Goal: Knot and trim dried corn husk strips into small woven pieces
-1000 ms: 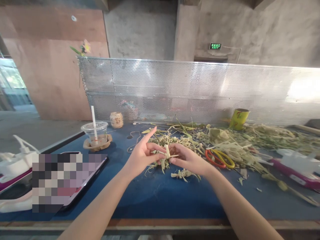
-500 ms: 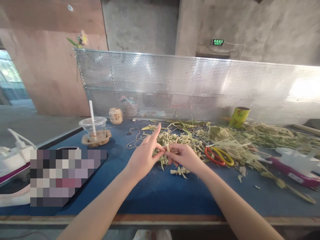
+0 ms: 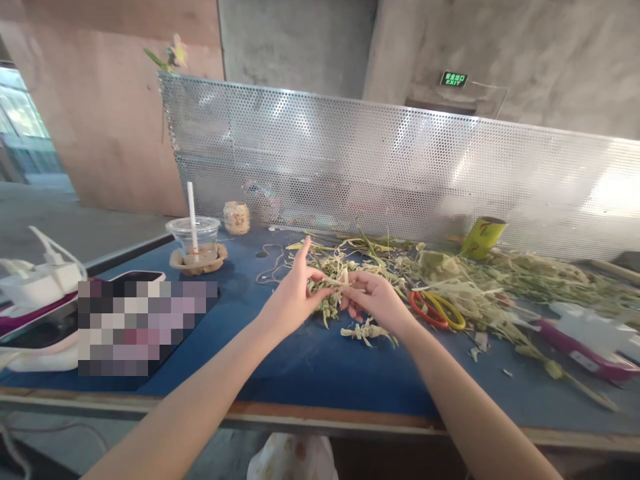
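My left hand (image 3: 293,297) and my right hand (image 3: 376,299) meet above the blue table (image 3: 310,363), both pinching a small folded piece of pale straw leaf (image 3: 341,283). The left index finger sticks up and away from the pinch. A loose twisted straw scrap (image 3: 367,331) lies on the table just below my right hand. A heap of cut leaf strips (image 3: 350,267) lies right behind the hands.
Red and yellow scissors (image 3: 436,309) lie right of my hands. A plastic cup with a straw (image 3: 194,241), a small jar (image 3: 236,217) and a tablet (image 3: 145,317) stand left. A yellow-green cup (image 3: 481,237) and long stalks (image 3: 545,277) are at right, before a perforated metal screen (image 3: 400,173).
The hands stay joined on the straw piece, fingers working it slightly. The view has shifted a little to the left and tilted.
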Demonstrator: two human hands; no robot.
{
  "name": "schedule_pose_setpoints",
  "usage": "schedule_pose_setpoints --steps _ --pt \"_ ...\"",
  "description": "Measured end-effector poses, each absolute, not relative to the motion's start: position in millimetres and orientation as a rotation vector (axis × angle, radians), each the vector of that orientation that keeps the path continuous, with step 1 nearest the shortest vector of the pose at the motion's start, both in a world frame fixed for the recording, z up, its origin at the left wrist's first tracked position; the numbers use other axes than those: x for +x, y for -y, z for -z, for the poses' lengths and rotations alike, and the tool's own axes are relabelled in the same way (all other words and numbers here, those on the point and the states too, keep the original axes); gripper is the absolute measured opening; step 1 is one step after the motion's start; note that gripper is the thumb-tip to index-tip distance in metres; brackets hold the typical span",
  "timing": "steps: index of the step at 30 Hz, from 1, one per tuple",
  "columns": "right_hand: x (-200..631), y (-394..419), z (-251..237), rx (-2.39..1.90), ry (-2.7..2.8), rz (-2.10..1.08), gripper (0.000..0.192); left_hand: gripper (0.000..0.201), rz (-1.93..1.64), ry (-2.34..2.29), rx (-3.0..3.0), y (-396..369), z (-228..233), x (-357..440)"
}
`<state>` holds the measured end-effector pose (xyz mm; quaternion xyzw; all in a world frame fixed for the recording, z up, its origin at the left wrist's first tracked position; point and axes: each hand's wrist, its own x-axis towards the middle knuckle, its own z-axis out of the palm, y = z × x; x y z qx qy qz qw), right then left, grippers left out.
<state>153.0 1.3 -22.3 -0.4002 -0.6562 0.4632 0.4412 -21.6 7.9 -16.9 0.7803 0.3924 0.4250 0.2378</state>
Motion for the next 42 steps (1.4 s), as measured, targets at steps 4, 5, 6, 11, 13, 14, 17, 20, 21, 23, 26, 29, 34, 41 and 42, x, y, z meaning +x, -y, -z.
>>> schedule_pose_setpoints --steps 4,5,6,11,13,14,17,20,21,23,26,29,34,41,42 --pt "152.3 -0.1 20.5 -0.987 1.636 -1.149 0.031 0.095 -1.030 -0.905 1.936 -10.4 21.6 -21.1" --pt "152.4 0.1 20.7 -0.999 1.658 -1.139 0.030 0.094 -1.022 -0.882 1.906 -10.8 22.0 -20.6" --pt "152.5 0.4 21.1 -1.010 1.682 -1.122 0.029 0.094 -1.021 -0.866 1.888 -11.1 22.4 -20.1" --pt "151.8 2.8 24.0 -1.042 1.718 -0.977 0.023 0.092 -0.947 -0.754 1.837 -14.8 26.2 -17.8" --pt "151.3 3.2 25.4 -1.035 1.699 -0.956 0.023 0.091 -0.907 -0.731 1.807 -16.6 27.9 -17.9" --pt "151.3 2.9 26.1 -1.029 1.689 -0.954 0.023 0.091 -0.885 -0.721 1.794 -17.2 28.3 -18.2" --pt "153.1 -0.7 27.8 -1.018 1.664 -0.992 0.025 0.087 -0.849 -0.699 1.800 -17.1 27.3 -19.7" --pt "156.4 -5.5 28.1 -0.994 1.659 -1.099 0.028 0.080 -0.895 -0.747 1.895 -15.1 25.1 -21.1" --pt "157.0 -6.3 27.7 -0.976 1.668 -1.129 0.028 0.079 -0.929 -0.766 1.921 -14.3 24.7 -21.3" --pt "157.0 -5.7 26.7 -0.943 1.703 -1.155 0.028 0.084 -1.008 -0.769 1.914 -12.7 24.7 -20.9" --pt "154.1 -0.7 25.0 -0.932 1.765 -1.158 0.025 0.097 -1.089 -0.687 1.809 -10.0 25.7 -17.6" --pt "151.7 3.6 24.7 -0.937 1.798 -1.156 0.023 0.092 -1.107 -0.627 1.725 -8.1 25.9 -13.3" --pt "154.2 -0.8 27.9 -0.965 1.830 -0.606 0.017 0.087 -1.123 -0.721 1.708 -7.9 23.9 -12.2" --pt "157.3 -6.5 32.0 -0.931 1.743 -0.509 0.012 0.085 -1.093 -0.627 1.619 -4.9 24.9 -11.2" --pt "156.9 -6.4 32.2 -0.928 1.727 -0.557 0.012 0.087 -1.084 -0.600 1.587 -4.6 25.2 -10.5"
